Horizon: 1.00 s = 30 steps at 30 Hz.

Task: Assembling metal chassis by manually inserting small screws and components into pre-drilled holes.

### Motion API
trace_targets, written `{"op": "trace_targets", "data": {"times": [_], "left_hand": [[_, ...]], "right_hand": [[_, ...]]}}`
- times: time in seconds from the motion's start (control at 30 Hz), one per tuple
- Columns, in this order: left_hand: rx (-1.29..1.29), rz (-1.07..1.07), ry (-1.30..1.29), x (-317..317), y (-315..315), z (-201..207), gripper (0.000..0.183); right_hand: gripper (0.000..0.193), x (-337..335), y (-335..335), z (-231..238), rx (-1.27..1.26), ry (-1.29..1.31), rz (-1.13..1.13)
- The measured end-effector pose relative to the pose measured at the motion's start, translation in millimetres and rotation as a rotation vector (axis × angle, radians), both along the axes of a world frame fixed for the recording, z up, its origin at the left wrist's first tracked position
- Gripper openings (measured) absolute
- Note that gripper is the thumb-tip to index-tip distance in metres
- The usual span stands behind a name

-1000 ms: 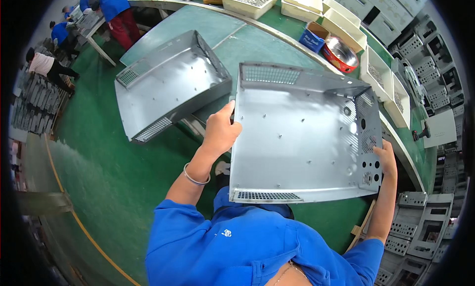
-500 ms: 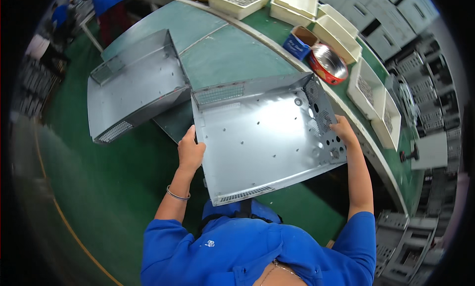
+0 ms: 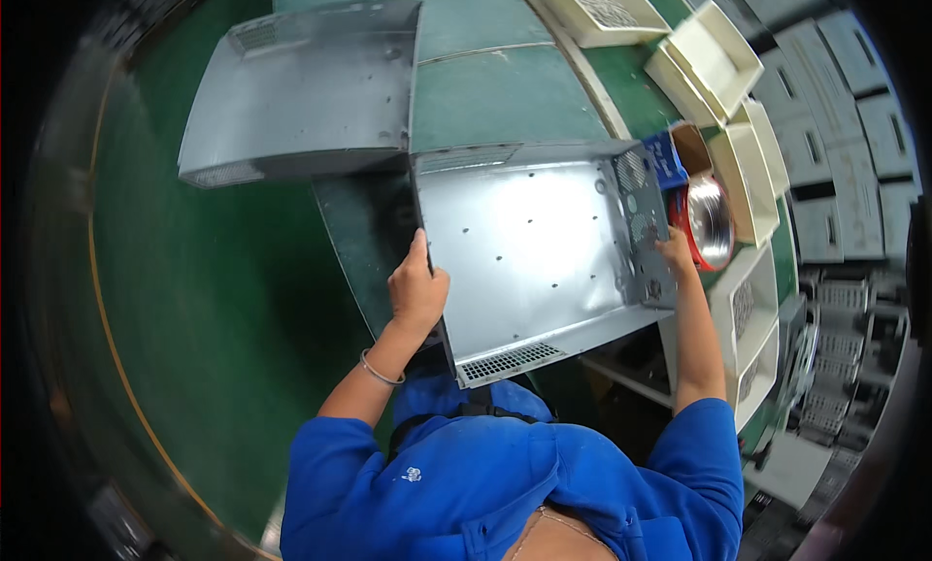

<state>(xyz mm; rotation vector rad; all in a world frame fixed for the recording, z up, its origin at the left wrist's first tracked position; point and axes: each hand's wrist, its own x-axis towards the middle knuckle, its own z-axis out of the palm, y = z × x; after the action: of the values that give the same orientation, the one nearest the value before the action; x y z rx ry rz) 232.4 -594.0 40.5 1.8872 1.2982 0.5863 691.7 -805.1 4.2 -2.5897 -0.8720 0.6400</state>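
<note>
Between my two hands is a grey sheet-metal case [image 3: 524, 260], open side up, with small studs on its floor, vent slots in its walls and a perforated right end. My left hand [image 3: 419, 291] grips the left edge, thumb over the rim. At the right end wall, my right hand [image 3: 677, 253] is closed round the edge; part of its fingers is hidden behind the metal. A second, similar metal case [image 3: 301, 85] lies farther off to the left, its corner close to the held one.
A green worktable [image 3: 495, 95] lies beneath and beyond the cases. Along its right side stand a blue carton [image 3: 666, 159], a red round tin [image 3: 710, 223], cream bins [image 3: 714, 56] and a bin of small parts [image 3: 602, 3]. Metal parts are stacked at far right [image 3: 840, 338].
My view has turned, so the surroundings sit differently. Both hands still hold the case, which now lies more over the table, nearer the tin and carton.
</note>
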Motion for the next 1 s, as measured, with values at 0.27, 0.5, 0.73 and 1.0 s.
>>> {"op": "trace_targets", "data": {"times": [0.27,0.5,0.73,1.0], "left_hand": [[0.047,0.146,-0.013,5.3,-30.2,5.9,0.049],[0.043,0.221,-0.058,5.4,-50.0,0.3,0.042],[0.353,0.331,0.068,-39.1,36.3,12.7,0.040],[0.522,0.222,0.807,-37.5,110.0,25.2,0.039]], "right_hand": [[0.032,2.6,8.3,16.5,0.138,0.177,-0.004],[0.034,4.6,21.1,28.8,0.115,0.066,0.161],[0.036,6.1,18.2,9.1,0.193,-0.010,0.297],[0.034,9.1,13.7,8.2,0.303,0.074,0.271]]}}
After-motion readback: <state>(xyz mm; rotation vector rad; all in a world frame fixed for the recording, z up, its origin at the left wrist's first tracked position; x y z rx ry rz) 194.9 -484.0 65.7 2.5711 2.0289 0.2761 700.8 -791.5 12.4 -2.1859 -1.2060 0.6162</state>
